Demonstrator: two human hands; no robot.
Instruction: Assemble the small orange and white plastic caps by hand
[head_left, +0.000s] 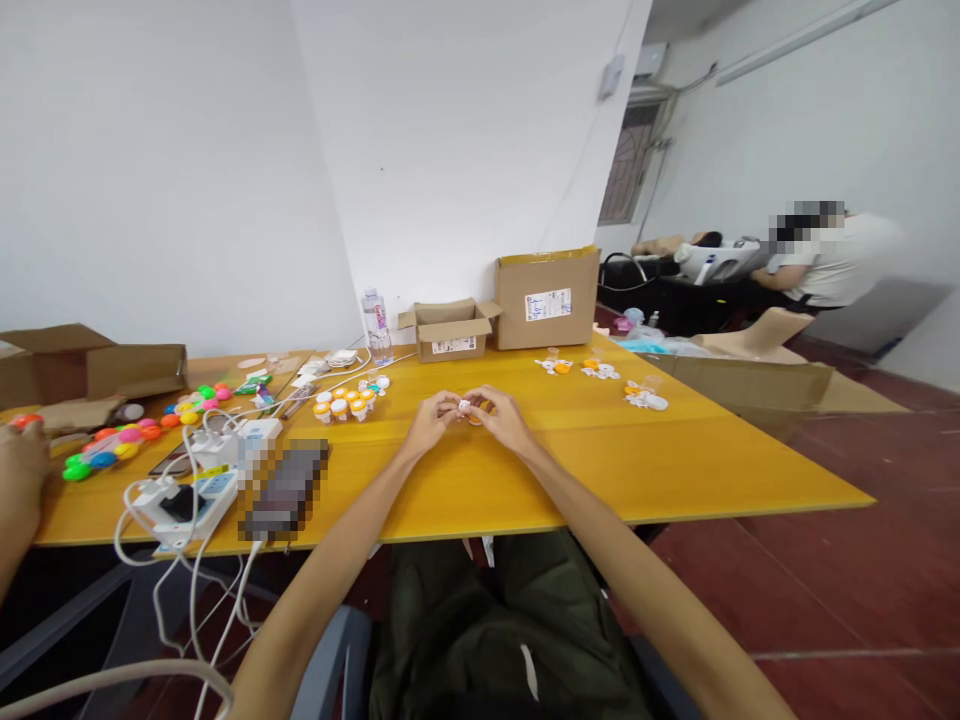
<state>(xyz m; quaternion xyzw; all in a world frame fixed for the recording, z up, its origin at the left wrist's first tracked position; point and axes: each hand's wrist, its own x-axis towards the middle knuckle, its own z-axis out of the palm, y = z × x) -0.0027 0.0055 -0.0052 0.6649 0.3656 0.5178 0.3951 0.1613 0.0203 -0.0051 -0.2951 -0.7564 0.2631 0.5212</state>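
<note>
Centrally, on the yellow table point(600, 470): two hands joined over one small white-and-orange piece point(466, 407).
Left hand point(429, 420) and right hand point(504, 418) both kept a closed fingertip grip on the piece, low over the table's middle. Risk, judged: so small a piece could slip and roll among the orange-capped pots point(346, 404) nearby, or off the edge. Fingers hid its shape; whether it was one part or two could not be made out. Another person's hand point(19, 470) was cut off at the left.

Glossy yellow table point(600, 460), matt cardboard box point(546, 297)
</note>
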